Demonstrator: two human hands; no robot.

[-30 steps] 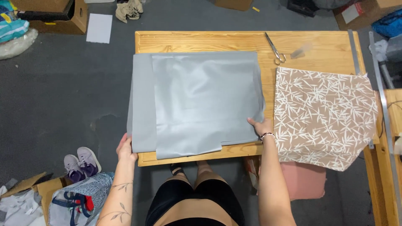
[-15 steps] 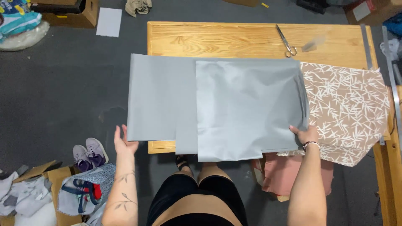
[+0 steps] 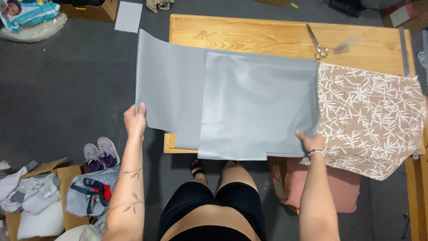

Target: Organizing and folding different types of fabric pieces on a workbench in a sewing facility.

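A large sheet of grey fabric [image 3: 232, 98] lies across a wooden table [image 3: 249, 35], with a second grey layer on top of its right part. Its left part hangs out past the table's left edge. My left hand [image 3: 134, 120] grips the sheet's lower left corner, off the table. My right hand [image 3: 312, 142] holds the lower right corner, right beside a brown fabric piece with a white leaf pattern [image 3: 370, 116].
Scissors [image 3: 317, 43] lie at the table's far side. A pink cushion-like item [image 3: 330, 187] sits under the table's right part. On the grey floor at left are a pair of shoes [image 3: 100, 152], cardboard boxes with cloth scraps [image 3: 40, 196] and a white sheet [image 3: 128, 17].
The grey fabric has been spread wider to the left, its left part now hanging past the table edge. My left hand moved left and up with that corner.
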